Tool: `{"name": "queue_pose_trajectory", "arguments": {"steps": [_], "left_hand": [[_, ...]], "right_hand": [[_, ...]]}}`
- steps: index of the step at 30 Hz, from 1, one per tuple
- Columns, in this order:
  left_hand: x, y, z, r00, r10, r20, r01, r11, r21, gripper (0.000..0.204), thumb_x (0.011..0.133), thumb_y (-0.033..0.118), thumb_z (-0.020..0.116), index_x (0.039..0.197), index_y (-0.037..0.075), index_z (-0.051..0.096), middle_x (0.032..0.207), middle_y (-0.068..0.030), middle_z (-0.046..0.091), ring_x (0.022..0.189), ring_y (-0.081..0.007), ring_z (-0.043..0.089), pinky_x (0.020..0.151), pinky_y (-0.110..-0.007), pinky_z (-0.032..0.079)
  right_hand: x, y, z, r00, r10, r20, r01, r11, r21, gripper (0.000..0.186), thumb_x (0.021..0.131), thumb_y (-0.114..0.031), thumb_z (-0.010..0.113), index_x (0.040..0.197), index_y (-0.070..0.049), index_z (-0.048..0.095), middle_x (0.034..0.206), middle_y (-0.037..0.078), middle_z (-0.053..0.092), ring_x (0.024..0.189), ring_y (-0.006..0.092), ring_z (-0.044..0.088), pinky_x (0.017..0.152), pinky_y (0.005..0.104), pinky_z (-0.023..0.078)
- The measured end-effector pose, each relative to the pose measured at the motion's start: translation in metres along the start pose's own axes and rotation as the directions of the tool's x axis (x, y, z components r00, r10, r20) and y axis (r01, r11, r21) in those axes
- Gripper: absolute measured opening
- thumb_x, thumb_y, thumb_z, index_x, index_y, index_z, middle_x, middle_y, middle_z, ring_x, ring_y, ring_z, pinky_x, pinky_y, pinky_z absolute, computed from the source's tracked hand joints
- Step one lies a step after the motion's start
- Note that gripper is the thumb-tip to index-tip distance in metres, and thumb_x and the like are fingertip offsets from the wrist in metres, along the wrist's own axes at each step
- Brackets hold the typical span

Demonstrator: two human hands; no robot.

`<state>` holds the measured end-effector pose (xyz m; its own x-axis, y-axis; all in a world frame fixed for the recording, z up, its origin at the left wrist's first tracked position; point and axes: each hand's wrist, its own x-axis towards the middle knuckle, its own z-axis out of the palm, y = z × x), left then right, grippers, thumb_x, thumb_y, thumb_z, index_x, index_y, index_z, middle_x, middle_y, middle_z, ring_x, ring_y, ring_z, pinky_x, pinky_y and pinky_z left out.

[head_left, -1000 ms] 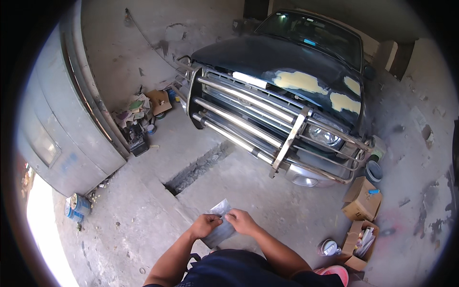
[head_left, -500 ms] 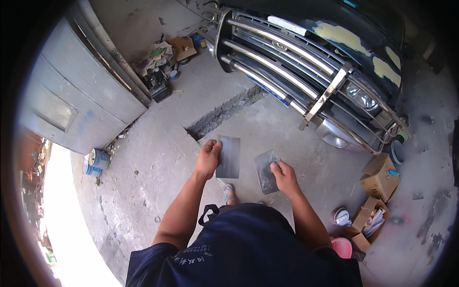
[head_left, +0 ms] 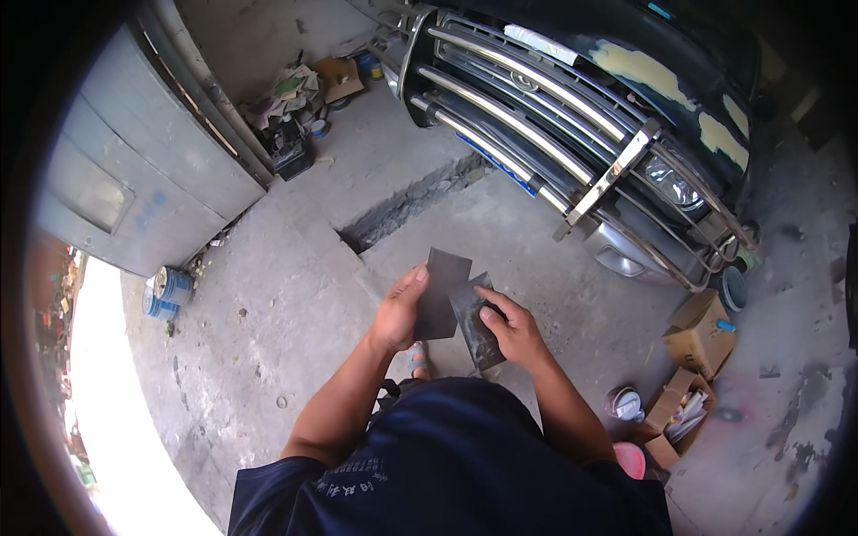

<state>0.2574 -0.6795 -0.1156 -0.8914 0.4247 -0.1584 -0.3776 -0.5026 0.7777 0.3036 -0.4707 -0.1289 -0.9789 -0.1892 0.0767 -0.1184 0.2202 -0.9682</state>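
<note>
My left hand point(head_left: 398, 311) is closed on the left edge of a thin, dark grey rectangular sheet point(head_left: 441, 299), thumb lying along its face. Another flat sheet point(head_left: 478, 335), dark grey with pale scuffs and smudges, is gripped at its right side by my right hand point(head_left: 515, 332). Its thumb presses on the face and the index finger reaches toward the top corner. The two sheets meet or overlap near their inner edges in front of my body, the right one tilted. Whether they are sandpaper or spreader blades I cannot tell.
A dark vehicle with a chrome bull bar point(head_left: 585, 192) and pale filler patches point(head_left: 645, 71) stands ahead right. A broken trench point(head_left: 416, 204) cuts the concrete floor. Cardboard boxes point(head_left: 693, 339) sit at right, blue tins point(head_left: 172, 286) at left by a grey metal door point(head_left: 125, 170).
The two sheets, apart half a second ago, have come together. My left hand moved right with its sheet; my right hand moved left, its index finger now stretched along its sheet.
</note>
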Motion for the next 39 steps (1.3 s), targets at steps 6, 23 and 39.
{"name": "queue_pose_trajectory", "arguments": {"steps": [6,23,39], "left_hand": [[-0.005,-0.009,0.017,0.993,0.087,0.084,-0.094,0.992,0.082,0.056,0.099,0.039,0.038,0.141,0.003,0.033,0.132,-0.0116,0.049,0.119,-0.0213,0.050,0.101,-0.036,0.041],[-0.015,0.001,0.013,0.994,0.018,0.108,-0.056,0.930,0.364,0.045,0.102,0.026,0.041,0.143,0.007,0.038,0.138,-0.0110,0.044,0.127,-0.0236,0.043,0.105,-0.035,0.036],[-0.029,0.041,-0.006,0.841,-0.502,0.203,0.108,0.523,0.845,0.049,0.100,0.035,0.044,0.139,0.005,0.043,0.119,-0.0101,0.058,0.104,-0.0194,0.057,0.084,-0.033,0.051]], "right_hand": [[0.016,-0.012,0.022,0.996,0.056,-0.063,-0.034,0.952,0.304,0.035,0.097,-0.017,0.051,0.127,0.001,0.054,0.121,0.012,0.061,0.110,0.0171,0.056,0.095,0.0281,0.042],[0.006,-0.037,0.050,0.979,0.107,-0.171,0.005,0.836,0.549,0.033,0.097,-0.013,0.052,0.128,-0.001,0.055,0.121,0.008,0.059,0.108,0.0106,0.053,0.094,0.0229,0.040],[0.017,-0.032,0.013,0.924,-0.260,-0.281,0.236,0.965,-0.117,0.027,0.093,-0.012,0.054,0.117,-0.001,0.062,0.093,0.015,0.068,0.082,0.0188,0.064,0.074,0.0280,0.049]]}}
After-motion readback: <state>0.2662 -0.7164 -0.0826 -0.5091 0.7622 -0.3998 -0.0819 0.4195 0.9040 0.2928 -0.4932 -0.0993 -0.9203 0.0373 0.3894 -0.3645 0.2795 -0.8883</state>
